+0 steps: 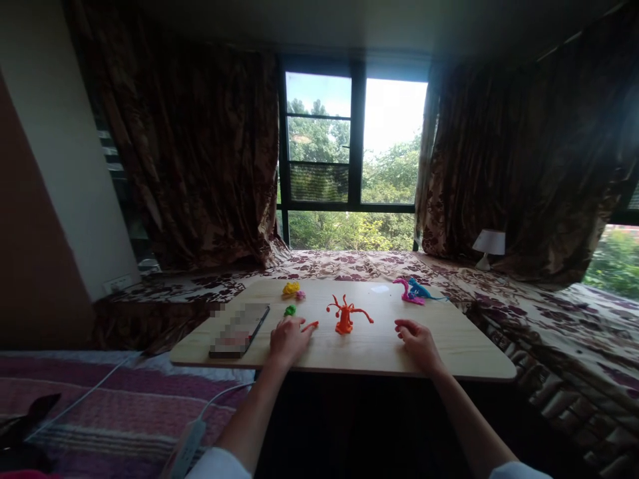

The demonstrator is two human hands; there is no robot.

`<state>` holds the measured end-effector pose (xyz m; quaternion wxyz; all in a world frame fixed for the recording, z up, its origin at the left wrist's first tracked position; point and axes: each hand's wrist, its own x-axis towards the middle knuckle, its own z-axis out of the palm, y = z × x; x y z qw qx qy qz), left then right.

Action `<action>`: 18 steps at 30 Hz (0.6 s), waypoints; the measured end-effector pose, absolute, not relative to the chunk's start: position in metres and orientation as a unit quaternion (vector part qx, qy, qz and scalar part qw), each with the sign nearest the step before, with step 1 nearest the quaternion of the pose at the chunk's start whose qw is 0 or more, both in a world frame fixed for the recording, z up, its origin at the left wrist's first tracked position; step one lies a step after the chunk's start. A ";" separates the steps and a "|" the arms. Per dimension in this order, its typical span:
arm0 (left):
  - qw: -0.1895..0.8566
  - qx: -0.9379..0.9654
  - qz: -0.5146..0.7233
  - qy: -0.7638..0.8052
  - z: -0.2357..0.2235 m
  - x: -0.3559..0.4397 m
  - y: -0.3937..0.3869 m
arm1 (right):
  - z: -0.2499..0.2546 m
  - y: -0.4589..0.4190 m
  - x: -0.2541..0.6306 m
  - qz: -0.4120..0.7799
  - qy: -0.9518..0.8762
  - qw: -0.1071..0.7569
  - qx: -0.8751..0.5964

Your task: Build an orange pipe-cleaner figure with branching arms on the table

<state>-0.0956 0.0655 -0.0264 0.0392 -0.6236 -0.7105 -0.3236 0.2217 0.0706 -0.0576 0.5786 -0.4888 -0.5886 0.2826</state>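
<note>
An orange modelling-clay figure [344, 320] stands upright on the light wooden table [364, 356], with several thin curling arms spreading from its top. To its left, my left hand [288, 342] is closed on a small orange clay strip [310, 325], which sticks out from the fingers. Just beyond that hand lies a green clay lump [290, 311]. On the figure's other side, my right hand [417, 342] rests at the table, fingers loosely bent and apart, with nothing visible in them.
A flat, partly blurred dark device [239, 330] lies at the table's left. Farther back are yellow clay [291, 288], a pink lump [300, 295], a magenta clay shape [410, 297] and a blue one [420, 290]. A lamp [489, 245] stands on the window ledge; a power strip [188, 447] is below left.
</note>
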 end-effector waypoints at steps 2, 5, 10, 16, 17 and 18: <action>0.049 -0.628 -0.307 -0.714 -0.025 -0.089 0.064 | -0.057 0.066 0.221 0.275 -0.580 0.590 -0.490; -0.039 -0.624 -0.336 -0.704 -0.025 -0.075 0.047 | -0.054 0.044 0.206 0.251 -0.600 0.589 -0.479; -0.273 -0.676 -0.442 -0.523 -0.029 -0.033 -0.002 | -0.042 -0.004 0.158 0.266 -0.716 0.536 -0.358; -0.445 -0.593 -0.487 -0.463 -0.033 -0.007 -0.019 | -0.037 -0.012 0.143 0.246 -0.740 0.527 -0.338; -0.475 -0.571 -0.490 -0.455 -0.034 -0.006 -0.018 | -0.038 -0.012 0.144 0.250 -0.735 0.531 -0.340; -0.498 -0.552 -0.496 -0.448 -0.036 -0.006 -0.017 | -0.039 -0.012 0.144 0.256 -0.731 0.535 -0.339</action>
